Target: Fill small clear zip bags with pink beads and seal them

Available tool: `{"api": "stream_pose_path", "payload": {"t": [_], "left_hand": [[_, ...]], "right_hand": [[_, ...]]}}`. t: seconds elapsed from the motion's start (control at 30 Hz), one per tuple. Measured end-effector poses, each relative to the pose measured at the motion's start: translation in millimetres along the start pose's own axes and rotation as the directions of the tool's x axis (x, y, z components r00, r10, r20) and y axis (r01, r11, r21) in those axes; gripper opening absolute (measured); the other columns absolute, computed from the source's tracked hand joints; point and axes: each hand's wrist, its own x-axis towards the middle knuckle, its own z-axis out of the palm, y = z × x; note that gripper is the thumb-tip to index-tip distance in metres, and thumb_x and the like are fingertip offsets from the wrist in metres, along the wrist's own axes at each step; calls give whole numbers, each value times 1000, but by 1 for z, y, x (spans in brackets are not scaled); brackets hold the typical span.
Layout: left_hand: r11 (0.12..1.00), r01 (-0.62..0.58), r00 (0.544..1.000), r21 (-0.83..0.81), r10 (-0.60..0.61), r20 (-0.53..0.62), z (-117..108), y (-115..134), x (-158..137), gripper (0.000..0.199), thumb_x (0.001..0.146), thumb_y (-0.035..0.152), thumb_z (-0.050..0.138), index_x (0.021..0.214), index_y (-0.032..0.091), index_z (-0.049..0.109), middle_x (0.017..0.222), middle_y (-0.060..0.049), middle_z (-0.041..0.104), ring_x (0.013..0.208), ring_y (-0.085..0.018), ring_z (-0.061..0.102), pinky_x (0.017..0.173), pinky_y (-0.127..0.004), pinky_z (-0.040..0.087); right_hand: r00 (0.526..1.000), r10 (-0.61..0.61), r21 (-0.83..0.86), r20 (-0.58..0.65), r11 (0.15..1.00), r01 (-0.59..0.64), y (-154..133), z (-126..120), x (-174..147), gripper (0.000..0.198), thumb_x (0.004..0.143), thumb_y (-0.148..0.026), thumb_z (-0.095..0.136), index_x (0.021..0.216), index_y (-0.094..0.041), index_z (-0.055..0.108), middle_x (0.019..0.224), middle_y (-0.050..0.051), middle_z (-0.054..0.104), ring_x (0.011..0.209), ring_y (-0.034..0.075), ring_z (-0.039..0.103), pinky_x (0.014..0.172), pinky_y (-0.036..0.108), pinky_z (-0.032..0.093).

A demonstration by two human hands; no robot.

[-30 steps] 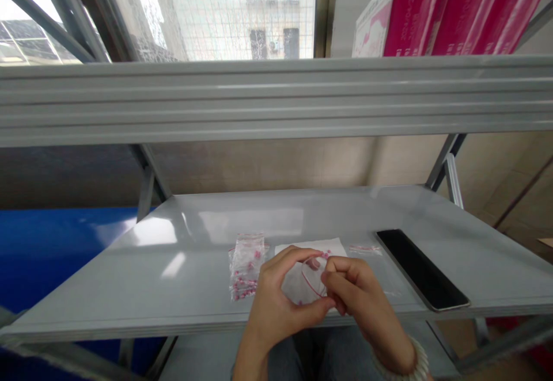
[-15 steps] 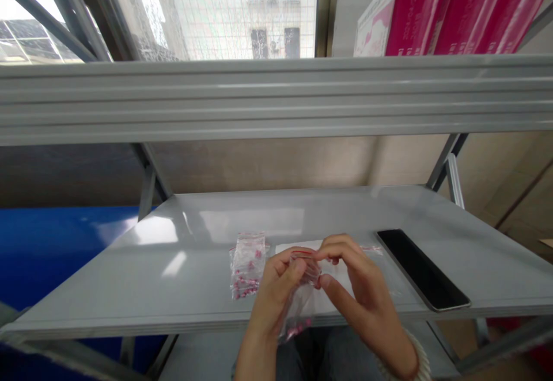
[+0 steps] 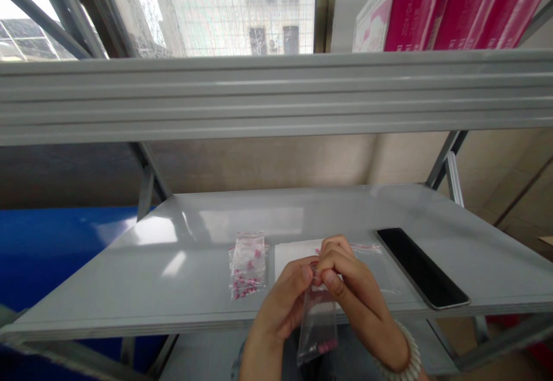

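Note:
Between my two hands hangs a clear zip bag, with a few small pink pieces gathered at its bottom corner. My left hand pinches the bag's top edge from the left. From the right, my right hand grips the same edge, thumb and fingers closed close to the left thumb. The bag dangles below, past the shelf's front edge. Behind my hands lies a white sheet of paper. A stack of similar filled zip bags with pink pieces rests to the left.
A black phone or tablet lies on the right of the grey shelf. Under my right hand's side, a flat clear bag is spread out. A grey crossbar runs above, carrying pink boxes at the upper right.
My right fingers have closed from a spread pose onto the bag's top edge. The bag has swung right and now hangs straighter between both hands.

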Motion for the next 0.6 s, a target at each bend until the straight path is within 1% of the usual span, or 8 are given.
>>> {"api": "stream_pose_path", "payload": {"t": [0.07,0.2,0.33,0.43,0.47,0.53,0.6], "left_hand": [[999,-1,999,-34,2,42,1,0,1,57,57,64,85,69,14,59,74,-1,51,77,-18,54,79,-32,47],[995,-39,997,-90,44,59,1,1,2,54,59,57,88,81,14,65,79,0,51,75,-12,52,77,-25,45],[993,-89,992,-76,95,78,2,4,1,52,64,54,87,91,14,68,85,-1,55,78,-13,57,76,-24,46],[993,-106,991,-51,109,74,3,5,1,51,64,53,87,91,14,69,85,-2,58,80,-13,57,74,-22,46],[992,-116,991,-43,119,66,3,5,1,50,64,53,88,90,14,69,84,-2,58,79,-13,57,73,-21,46],[989,-147,988,-24,148,45,2,5,0,49,65,52,87,90,14,69,82,-1,59,77,-12,56,71,-20,45],[984,-179,984,12,178,22,0,7,0,51,65,53,87,94,15,69,82,-2,61,76,-13,58,72,-22,47]], "right_hand": [[1000,-6,-5,-5,1000,6,0,0,0,28,104,-31,40,80,-22,51,77,1,50,82,21,45,81,38,36],[999,-42,-13,-29,999,41,3,0,1,27,104,-30,40,81,-22,53,81,2,53,89,22,47,84,39,36],[996,-66,-16,-56,998,65,6,0,1,25,103,-27,41,83,-22,54,83,3,54,92,22,48,86,39,37],[996,-64,-21,-62,998,63,6,1,1,25,103,-27,42,83,-22,54,81,2,53,88,21,48,84,37,38],[996,-63,-11,-66,998,63,7,1,0,23,103,-27,42,85,-22,56,83,2,54,89,21,49,83,36,38],[994,-56,34,-96,998,60,8,1,-1,19,103,-30,45,93,-22,60,94,4,57,95,22,51,86,36,39],[984,-35,103,-177,993,54,12,0,-3,19,101,-35,49,102,-23,63,106,6,57,105,23,52,91,35,39]]}}
